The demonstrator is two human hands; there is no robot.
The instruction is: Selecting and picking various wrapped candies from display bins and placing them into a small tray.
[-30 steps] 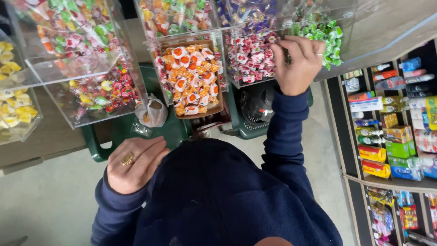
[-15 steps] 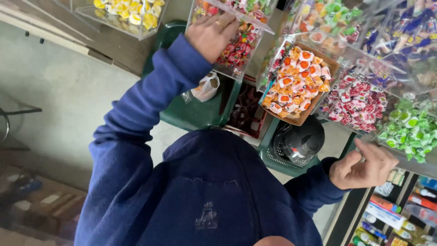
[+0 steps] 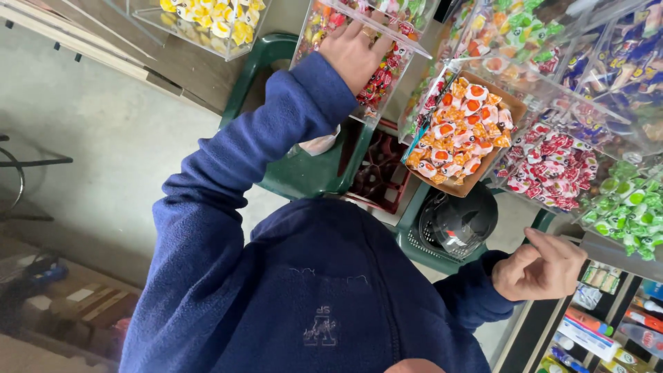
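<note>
Resting flat on a clear bin (image 3: 373, 76) of red candies, left hand (image 3: 353, 48); right hand (image 3: 539, 266) loosely curled, empty.

You are seeing two hands, your left hand (image 3: 352, 48) and right hand (image 3: 542, 266), six clear candy bins (image 3: 207, 17), one tray of orange sweets (image 3: 463, 131), and one black helmet (image 3: 459, 221).
</note>
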